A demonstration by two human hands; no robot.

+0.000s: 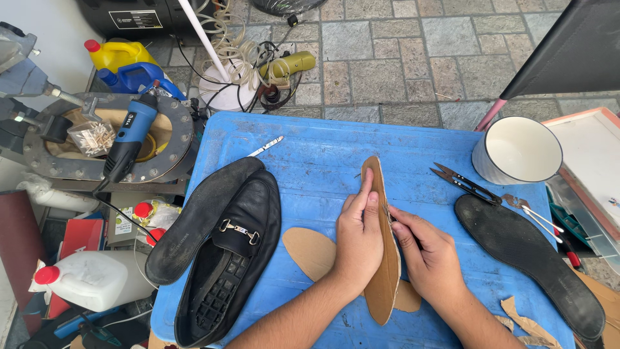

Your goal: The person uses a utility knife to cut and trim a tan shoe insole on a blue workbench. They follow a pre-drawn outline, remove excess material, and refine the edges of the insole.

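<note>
tan insole held on edge, long axis running away; both hands gripping.

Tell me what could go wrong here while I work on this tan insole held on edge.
1. The left hand pinches the tan insole close to where the right hand works a small tool, mostly hidden; a slip could nick the left fingers.
2. The insole stands on its thin edge, so it may flex or twist.
3. The black thread snips lie bare near the right forearm and could be brushed.
</note>
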